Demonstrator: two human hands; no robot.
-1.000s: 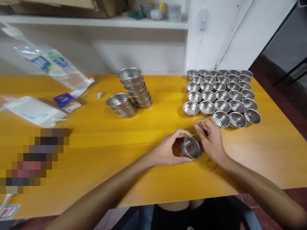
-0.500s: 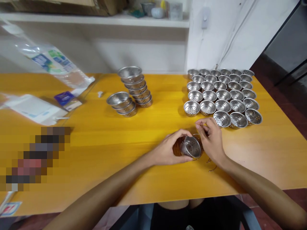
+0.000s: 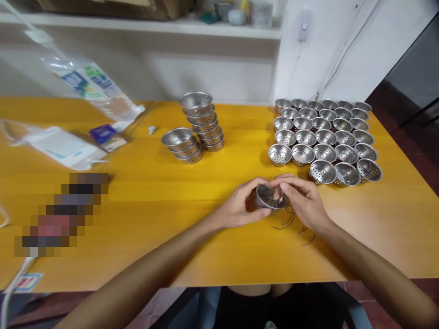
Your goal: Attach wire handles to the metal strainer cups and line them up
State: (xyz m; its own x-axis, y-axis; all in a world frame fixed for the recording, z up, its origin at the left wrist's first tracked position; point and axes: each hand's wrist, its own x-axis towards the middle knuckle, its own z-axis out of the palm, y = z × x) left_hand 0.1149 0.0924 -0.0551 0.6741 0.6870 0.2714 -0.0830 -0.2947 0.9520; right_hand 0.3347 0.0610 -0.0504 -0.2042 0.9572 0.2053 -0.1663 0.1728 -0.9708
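Note:
A small perforated steel strainer cup [image 3: 265, 197] is tilted just above the table, mouth towards me. My left hand [image 3: 242, 205] grips its side, thumb at the front and fingers behind. At the cup's right rim my right hand [image 3: 303, 196] is closed in a pinch, fingertips touching or very near the edge; what they hold is too small to make out. Several thin curved wires [image 3: 288, 221] lie on the table below the right hand. Rows of similar strainer cups [image 3: 324, 153] stand mouth up behind it.
Two nested stacks of strainer cups, a taller stack [image 3: 202, 121] and a shorter stack [image 3: 185, 146], stand left of centre. A clear plastic packet [image 3: 99, 87], a white power strip [image 3: 65, 146] and a blurred-out object [image 3: 61, 212] are farther left. A shelf [image 3: 206, 29] runs along the wall.
My right fingertips have come down from above onto the cup's right rim. The cup has tilted and shifted slightly up and left, showing more of the wires beneath. The camera view has shifted.

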